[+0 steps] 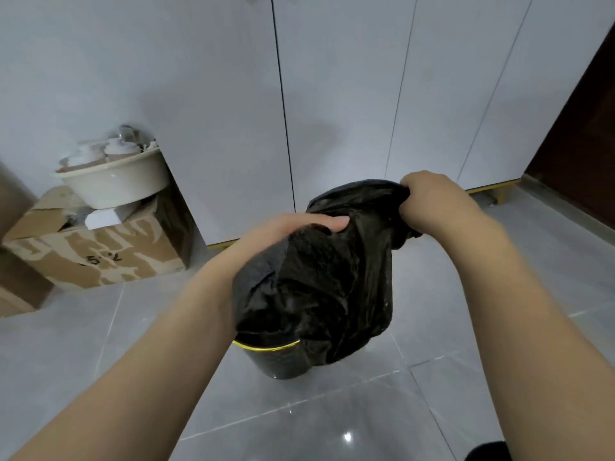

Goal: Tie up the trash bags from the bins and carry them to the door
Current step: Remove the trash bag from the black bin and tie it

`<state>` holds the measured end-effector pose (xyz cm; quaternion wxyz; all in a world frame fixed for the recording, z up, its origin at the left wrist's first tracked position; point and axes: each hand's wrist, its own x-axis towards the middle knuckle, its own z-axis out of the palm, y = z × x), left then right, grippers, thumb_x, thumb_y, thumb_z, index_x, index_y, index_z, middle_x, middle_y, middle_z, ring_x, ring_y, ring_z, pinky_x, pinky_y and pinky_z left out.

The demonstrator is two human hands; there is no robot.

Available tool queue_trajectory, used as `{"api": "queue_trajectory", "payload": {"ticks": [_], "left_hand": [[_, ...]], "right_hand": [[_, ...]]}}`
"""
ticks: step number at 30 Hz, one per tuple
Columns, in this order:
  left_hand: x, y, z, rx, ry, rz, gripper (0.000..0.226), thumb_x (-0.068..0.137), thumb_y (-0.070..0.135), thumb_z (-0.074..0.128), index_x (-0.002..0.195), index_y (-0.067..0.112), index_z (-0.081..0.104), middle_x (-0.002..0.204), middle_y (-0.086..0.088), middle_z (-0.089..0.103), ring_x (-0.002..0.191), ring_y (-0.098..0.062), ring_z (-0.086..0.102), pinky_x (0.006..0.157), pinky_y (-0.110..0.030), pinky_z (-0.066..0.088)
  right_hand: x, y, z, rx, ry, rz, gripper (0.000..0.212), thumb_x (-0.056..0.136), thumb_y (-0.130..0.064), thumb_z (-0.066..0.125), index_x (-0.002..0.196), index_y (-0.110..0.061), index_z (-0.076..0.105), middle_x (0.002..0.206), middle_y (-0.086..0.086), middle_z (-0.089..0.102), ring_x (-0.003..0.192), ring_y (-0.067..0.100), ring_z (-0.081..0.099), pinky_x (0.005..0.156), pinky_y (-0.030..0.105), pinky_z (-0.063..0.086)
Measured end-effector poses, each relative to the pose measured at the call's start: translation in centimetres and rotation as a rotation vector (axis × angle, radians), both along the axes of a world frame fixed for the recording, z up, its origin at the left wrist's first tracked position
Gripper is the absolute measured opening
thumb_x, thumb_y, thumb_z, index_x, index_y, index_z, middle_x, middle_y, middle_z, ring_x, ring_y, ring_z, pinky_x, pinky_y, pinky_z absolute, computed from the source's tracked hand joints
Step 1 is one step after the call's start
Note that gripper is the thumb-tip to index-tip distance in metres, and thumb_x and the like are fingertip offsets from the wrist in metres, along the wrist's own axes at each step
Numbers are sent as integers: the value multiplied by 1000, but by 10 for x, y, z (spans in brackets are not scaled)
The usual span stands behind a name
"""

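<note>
A black trash bag (pixel 319 287) bulges up out of a small black bin (pixel 276 361) with a gold rim, standing on the grey tiled floor. My left hand (pixel 283 234) grips the bag's upper left part, thumb lying across the top of the plastic. My right hand (pixel 429 201) is a fist that holds a gathered bunch of the bag's top edge, pulled up and to the right. The bag's lower part hangs over the bin's right side and hides most of the rim.
A cardboard box (pixel 96 257) stands at the left against the white cabinet doors (pixel 332 94), with a cream basin (pixel 113 181) of bottles on top. A dark brown door (pixel 579 134) is at the right. A dark object (pixel 489 452) shows at the bottom edge.
</note>
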<state>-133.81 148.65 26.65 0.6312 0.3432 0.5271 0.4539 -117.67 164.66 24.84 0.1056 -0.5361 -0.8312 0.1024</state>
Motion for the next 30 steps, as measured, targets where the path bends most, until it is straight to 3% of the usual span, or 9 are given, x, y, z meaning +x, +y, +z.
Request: {"api": "queue_trajectory", "payload": {"ticks": [1, 3, 7, 11, 15, 21, 26, 28, 30], "left_hand": [[4, 1, -3, 6, 14, 30, 28, 86, 9, 60, 65, 8, 78, 73, -3, 75, 62, -10, 72, 60, -18, 57], [10, 3, -11, -65, 35, -26, 17, 79, 12, 64, 72, 6, 78, 77, -6, 75, 66, -14, 73, 66, -23, 60], [3, -8, -65, -204, 488, -327, 21, 82, 10, 71, 102, 5, 72, 98, -9, 76, 91, -23, 73, 93, -40, 56], [-8, -36, -121, -429, 872, -522, 20, 83, 23, 70, 102, 24, 65, 103, -1, 73, 93, -22, 71, 88, -41, 58], [-23, -57, -151, -598, 1134, -654, 46, 77, 21, 63, 123, 25, 57, 103, -2, 69, 82, -28, 73, 63, -39, 63], [-27, -66, -140, -708, 1341, -709, 36, 78, 17, 54, 112, 15, 64, 94, -8, 73, 63, -26, 72, 70, -35, 62], [-25, -70, -122, -807, 1465, -750, 13, 86, 8, 43, 78, 5, 53, 60, -9, 62, 45, -20, 58, 67, -31, 57], [-23, -68, -116, -768, 1538, -709, 14, 88, 10, 43, 83, 8, 55, 63, -5, 58, 45, -17, 54, 56, -27, 50], [-19, -64, -117, -576, 1688, -624, 13, 88, 23, 49, 90, 13, 57, 69, 0, 56, 55, -18, 56, 57, -28, 49]], "right_hand": [[4, 4, -2, 0, -4, -3, 12, 73, 0, 46, 75, -9, 55, 75, 10, 59, 66, 26, 55, 52, 28, 35], [8, 10, -8, -8, -21, -5, 14, 74, -2, 45, 78, -10, 56, 78, 8, 59, 71, 28, 56, 54, 29, 36], [1, -1, -50, -121, -201, 85, 11, 80, -6, 48, 88, -11, 54, 93, 11, 60, 88, 33, 60, 69, 33, 46], [-12, -28, -105, -380, -530, 235, 10, 84, -11, 59, 94, -10, 57, 80, 8, 53, 86, 33, 59, 74, 37, 51], [-17, -40, -135, -428, -754, 294, 9, 84, -14, 64, 82, -9, 57, 88, 9, 56, 83, 30, 58, 76, 36, 52], [-6, -22, -133, -393, -734, 220, 20, 86, -23, 67, 80, -10, 53, 73, 3, 50, 82, 28, 58, 79, 36, 52], [12, -15, -145, -399, -747, 154, 24, 81, -28, 71, 73, -13, 53, 73, 2, 60, 72, 24, 62, 68, 30, 51], [15, -16, -141, -393, -693, 169, 20, 81, -27, 70, 79, -11, 57, 76, 4, 66, 70, 23, 63, 62, 29, 48], [13, -17, -135, -413, -607, 229, 27, 80, -29, 71, 92, -10, 57, 84, 7, 71, 78, 24, 65, 60, 29, 45]]}}
